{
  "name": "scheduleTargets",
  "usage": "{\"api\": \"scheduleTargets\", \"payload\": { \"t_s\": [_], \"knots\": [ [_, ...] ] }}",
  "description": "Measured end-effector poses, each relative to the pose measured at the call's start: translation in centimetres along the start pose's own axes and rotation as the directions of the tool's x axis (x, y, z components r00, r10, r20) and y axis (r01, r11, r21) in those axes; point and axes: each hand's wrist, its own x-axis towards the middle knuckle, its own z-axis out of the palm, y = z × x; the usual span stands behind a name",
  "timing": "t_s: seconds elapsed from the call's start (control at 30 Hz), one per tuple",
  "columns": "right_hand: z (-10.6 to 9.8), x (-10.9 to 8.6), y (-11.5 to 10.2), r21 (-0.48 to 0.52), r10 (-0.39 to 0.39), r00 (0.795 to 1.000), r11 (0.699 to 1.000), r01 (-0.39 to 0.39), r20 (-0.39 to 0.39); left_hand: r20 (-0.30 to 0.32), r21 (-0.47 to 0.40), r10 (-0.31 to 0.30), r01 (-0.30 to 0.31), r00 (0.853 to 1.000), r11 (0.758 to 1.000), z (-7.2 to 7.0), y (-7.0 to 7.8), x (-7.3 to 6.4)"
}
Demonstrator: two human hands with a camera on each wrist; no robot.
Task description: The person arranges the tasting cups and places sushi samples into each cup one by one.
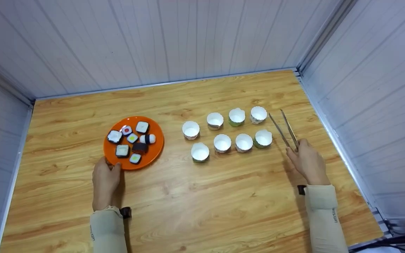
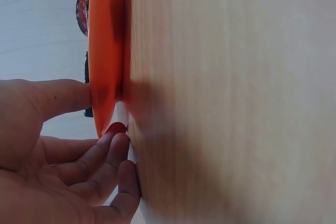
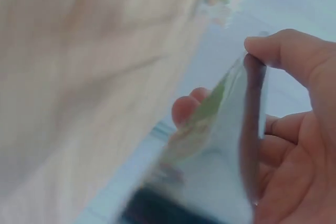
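At the left, my left hand (image 1: pixel 106 181) grips the near-left rim of an orange plate (image 1: pixel 157 152). In the left wrist view the thumb (image 2: pixel 65 98) lies against the plate's side, with the other fingers curled by its lower edge. Several toy sushi pieces lie on the plate, among them a white-topped roll (image 1: pixel 142 127), a dark piece (image 1: pixel 140 147) and a white one with a black band (image 1: pixel 148 139). Over at the right, my right hand (image 1: pixel 308 162) holds metal tongs (image 1: pixel 289 129), their two arms spread and pointing away from me, beside the cups.
Several white-lined paper cups stand in two rows mid-table, from a left cup (image 1: pixel 191 130) to a back right cup (image 1: pixel 258 115) and a green-sided front right cup (image 1: pixel 263 138). White panel walls (image 1: pixel 174 42) border the wooden table (image 1: pixel 188 207). Dark cables (image 1: pixel 392 242) lie at the lower right corner.
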Motion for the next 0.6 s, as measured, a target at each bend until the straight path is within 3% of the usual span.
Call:
{"api": "scheduleTargets", "payload": {
  "t_s": [0.23,0.47,0.6],
  "knots": [
    [0.2,0.1,-2.6,-0.004,-0.145,0.984,0.989,0.146,-0.105,0.013,-0.012,-0.02,0.021,1.0,1.0,0.2,0.1,0.0],
    [0.7,0.7,-6.3,0.047,-0.218,0.975,0.974,0.221,-0.051,0.011,-0.018,-0.015,0.015,1.0,1.0,0.2,0.0,0.0],
    [1.1,1.2,-9.2,0.035,-0.33,0.942,0.942,0.333,-0.066,0.014,-0.021,-0.021,0.021,1.0,1.0,0.1,0.1,0.0]
  ]
}}
